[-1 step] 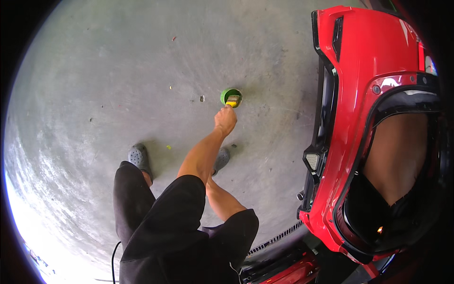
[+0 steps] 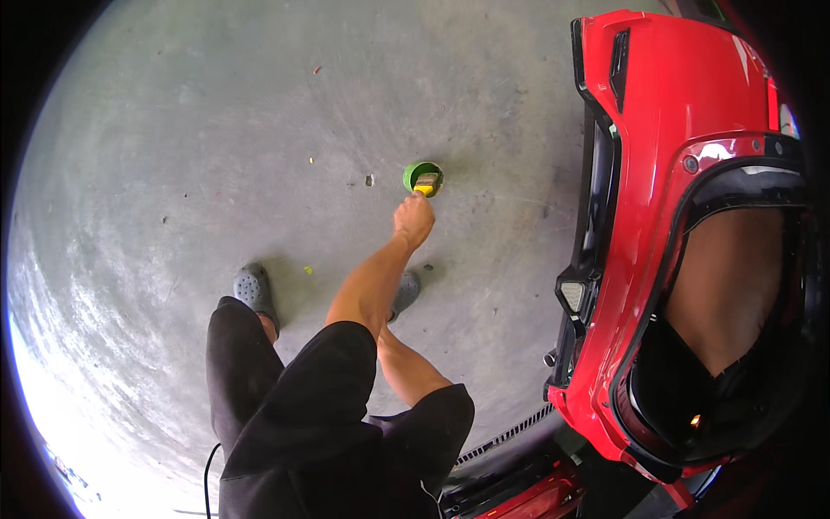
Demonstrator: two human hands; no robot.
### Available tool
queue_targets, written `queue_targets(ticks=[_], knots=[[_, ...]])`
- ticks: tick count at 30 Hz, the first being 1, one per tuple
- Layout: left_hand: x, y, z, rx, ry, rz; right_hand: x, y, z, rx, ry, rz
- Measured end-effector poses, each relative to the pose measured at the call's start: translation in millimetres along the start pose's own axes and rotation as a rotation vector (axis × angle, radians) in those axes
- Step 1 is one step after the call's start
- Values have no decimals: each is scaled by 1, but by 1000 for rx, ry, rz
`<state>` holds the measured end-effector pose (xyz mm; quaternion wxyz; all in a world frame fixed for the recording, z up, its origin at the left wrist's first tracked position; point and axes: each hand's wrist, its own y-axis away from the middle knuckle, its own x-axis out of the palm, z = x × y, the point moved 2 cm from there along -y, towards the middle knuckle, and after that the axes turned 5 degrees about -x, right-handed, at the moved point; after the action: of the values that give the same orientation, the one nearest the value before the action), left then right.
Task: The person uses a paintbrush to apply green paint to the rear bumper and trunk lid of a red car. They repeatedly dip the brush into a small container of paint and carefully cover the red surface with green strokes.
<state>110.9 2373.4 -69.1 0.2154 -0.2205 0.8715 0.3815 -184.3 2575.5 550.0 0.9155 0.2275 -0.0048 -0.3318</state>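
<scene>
My left hand (image 2: 414, 219) is closed in a fist round the yellow handle of a paintbrush (image 2: 425, 183). The brush's flat head reaches over the rim and into a round green tub (image 2: 410, 176), which looks to be standing on the floor. Part of the tub's inside is hidden by the brush, so its contents are unclear. The back of the hand faces up, and the fingertips are out of sight under it. My right hand does not show anywhere in the picture.
Along the right stands a red car body (image 2: 644, 138) with black trim and a lamp (image 2: 571, 295). Grey concrete floor (image 2: 216, 130) lies under the tub, with small scraps on it. My grey clogs (image 2: 252, 287) are below. A slotted floor drain (image 2: 510, 432) runs near the lower right.
</scene>
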Motion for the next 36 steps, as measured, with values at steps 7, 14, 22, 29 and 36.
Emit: queue_targets(ticks=[7, 14, 22, 29, 36], knots=[[12, -37, 14, -105, 52, -2, 17, -21, -9, 15, 33, 19], [-80, 62, 12, -168, 654, 111, -9, 26, 25, -18, -58, 34], [-340, 287, -52, -211, 1466, 608, -67, 87, 158, -176, -454, 346], [-570, 441, -177, 383, 744, 412, -36, 107, 181, -20, -761, 30], [-632, 512, -323, 917, -19, 49, -38, 108, 185, 17, -794, 23]])
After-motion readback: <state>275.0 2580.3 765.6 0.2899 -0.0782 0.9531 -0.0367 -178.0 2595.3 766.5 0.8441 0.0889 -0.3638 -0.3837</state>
